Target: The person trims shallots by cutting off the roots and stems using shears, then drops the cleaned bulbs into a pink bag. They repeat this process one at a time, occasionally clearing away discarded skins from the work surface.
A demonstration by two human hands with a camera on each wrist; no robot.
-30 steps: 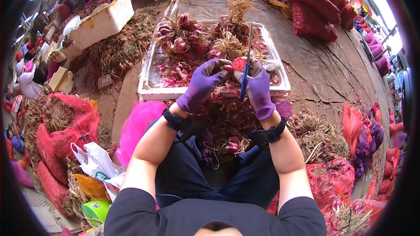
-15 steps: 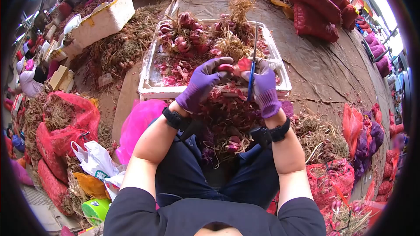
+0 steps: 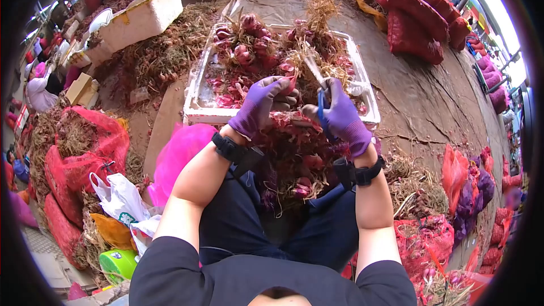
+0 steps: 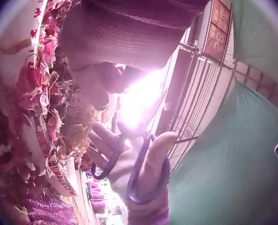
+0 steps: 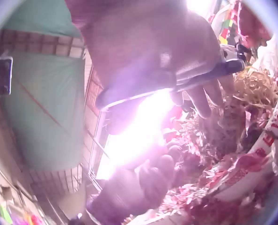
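My gloved left hand [image 3: 262,105] holds a reddish shallot [image 3: 290,84], mostly hidden by the curled fingers, over the near side of a white foam tray [image 3: 205,114]. To its right, my gloved right hand [image 3: 344,116] grips blue-handled scissors [image 3: 322,106], their blades pointing up and away. The left wrist view shows fingers and thumb through the scissors' handle loops [image 4: 165,176]. Bunches of shallots [image 3: 246,54] with roots and dry stalks [image 3: 323,14] lie in the tray among loose red skins. Glare washes out much of both wrist views.
Peeled skins [image 3: 292,144] pile up between the tray and my legs. Red mesh sacks [image 3: 411,25] stand at the back right, with a white foam box [image 3: 144,20] at the back left. A pink bag [image 3: 178,150] and a white plastic bag [image 3: 120,201] lie at my left.
My hands have moved apart, the right one shifting right and down with the scissors. The blades now tilt left instead of standing upright, and the shallot stays in my left hand.
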